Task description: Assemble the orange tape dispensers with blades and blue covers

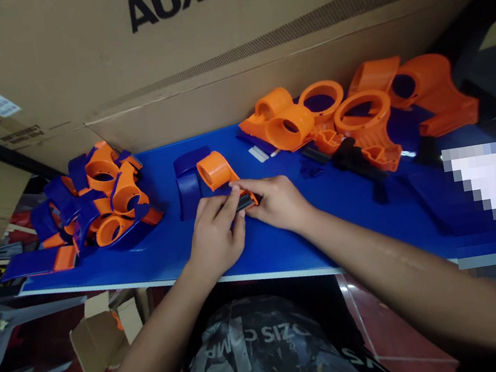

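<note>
Over the blue tabletop [293, 241], both hands meet at an orange tape dispenser [215, 171], its ring pointing away from me. My right hand [278, 203] grips the dispenser's near end from the right, fingers wrapped round it. A black strip-like part [244, 201] lies at that end, and my left hand [218, 234] pinches it between thumb and fingers. Whether the strip is fully seated in the orange body cannot be made out. Just left of the dispenser lie two curved blue plastic pieces, a nearer one [190, 196] and a farther one [192, 159].
At the left is a heap of orange and blue tape dispensers [107, 197]. Several orange dispenser bodies [288, 127] lie back right, with black parts [351, 158] before them. A large cardboard box [194, 76] stands behind the table; an opened carton [94, 339] sits on the floor.
</note>
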Demonstrator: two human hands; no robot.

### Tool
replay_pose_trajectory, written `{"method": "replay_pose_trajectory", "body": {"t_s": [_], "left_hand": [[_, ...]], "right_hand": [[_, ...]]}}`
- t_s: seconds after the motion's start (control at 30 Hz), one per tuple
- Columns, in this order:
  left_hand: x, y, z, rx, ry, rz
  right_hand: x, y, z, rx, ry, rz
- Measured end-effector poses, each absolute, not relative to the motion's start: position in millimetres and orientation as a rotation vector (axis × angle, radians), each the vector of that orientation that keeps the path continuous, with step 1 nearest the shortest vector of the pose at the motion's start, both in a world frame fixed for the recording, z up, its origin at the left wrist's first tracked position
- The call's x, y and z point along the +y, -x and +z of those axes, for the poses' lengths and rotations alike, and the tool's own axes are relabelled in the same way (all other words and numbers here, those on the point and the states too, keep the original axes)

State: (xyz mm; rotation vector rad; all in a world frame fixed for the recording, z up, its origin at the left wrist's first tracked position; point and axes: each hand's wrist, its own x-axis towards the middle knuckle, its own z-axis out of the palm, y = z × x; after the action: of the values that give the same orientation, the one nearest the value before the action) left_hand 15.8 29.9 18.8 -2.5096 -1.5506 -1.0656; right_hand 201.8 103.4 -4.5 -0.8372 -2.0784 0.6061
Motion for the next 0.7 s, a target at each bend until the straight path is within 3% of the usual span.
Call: {"method": "replay_pose_trajectory", "body": {"t_s": [0.2, 0.7], "left_hand": [[24.2, -22.6, 25.4, -1.571, 2.439, -1.242], [17.0, -29.7, 4.3, -1.476, 2.287, -1.126]], "right_hand": [[104.0, -202.5, -5.3, -2.127, 0.884, 0.605], [105.0, -200.9, -12.1, -2.122, 0.929, 0.567]]}}
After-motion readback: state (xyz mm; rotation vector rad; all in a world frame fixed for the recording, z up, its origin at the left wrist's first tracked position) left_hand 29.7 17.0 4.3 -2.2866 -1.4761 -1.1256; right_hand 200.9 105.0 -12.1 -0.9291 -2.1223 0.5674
